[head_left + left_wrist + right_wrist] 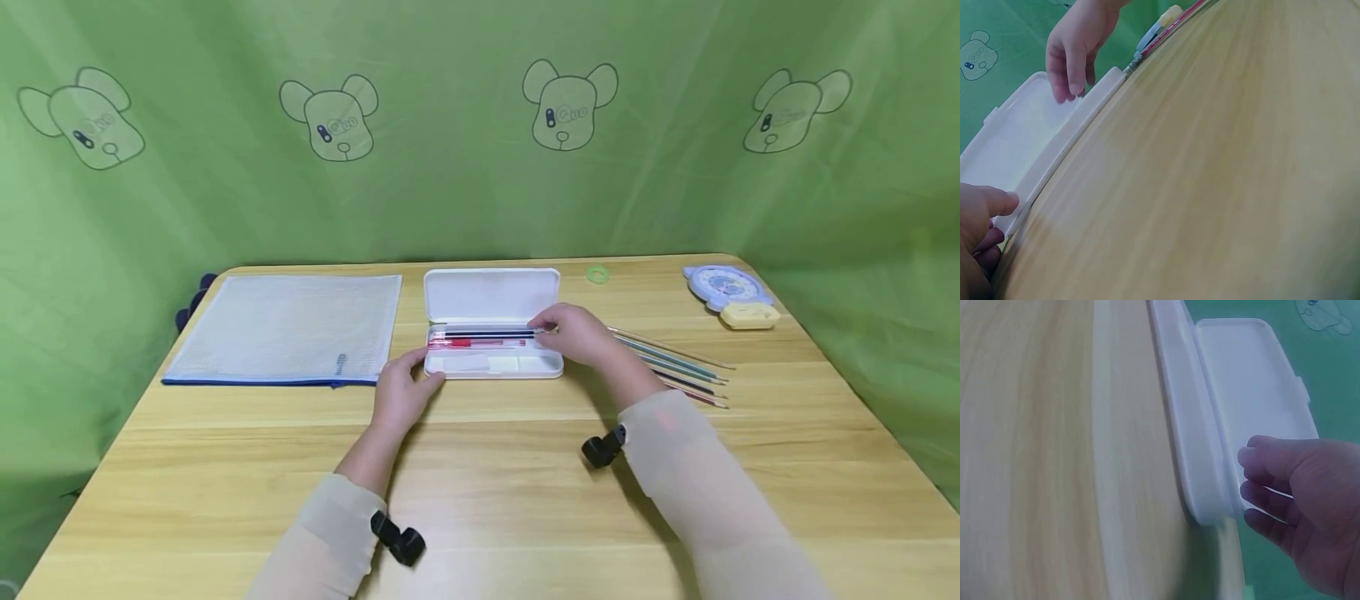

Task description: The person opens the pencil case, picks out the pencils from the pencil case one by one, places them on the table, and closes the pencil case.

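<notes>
A white pencil case [493,372] lies on the table with its lid [491,296] folded back. Inside it are a red pen [480,342] and dark, slim pens or pencils [480,334]. My left hand [401,390] holds the case's left end, its thumb [1002,203] against the front wall. Over the right end is my right hand [576,335], near the tips of the dark pens; its fingers [1266,500] bend loosely, with nothing visible between them. To the right, several pencils [678,363] lie fanned out, partly behind the right forearm.
A translucent zip pouch [285,329] with a blue edge lies at left. At the back right are a lilac clock-like item [726,286] and a yellow block [750,316]. A small green ring [597,274] sits behind the pencils. Green cloth [465,208] hangs beyond the table.
</notes>
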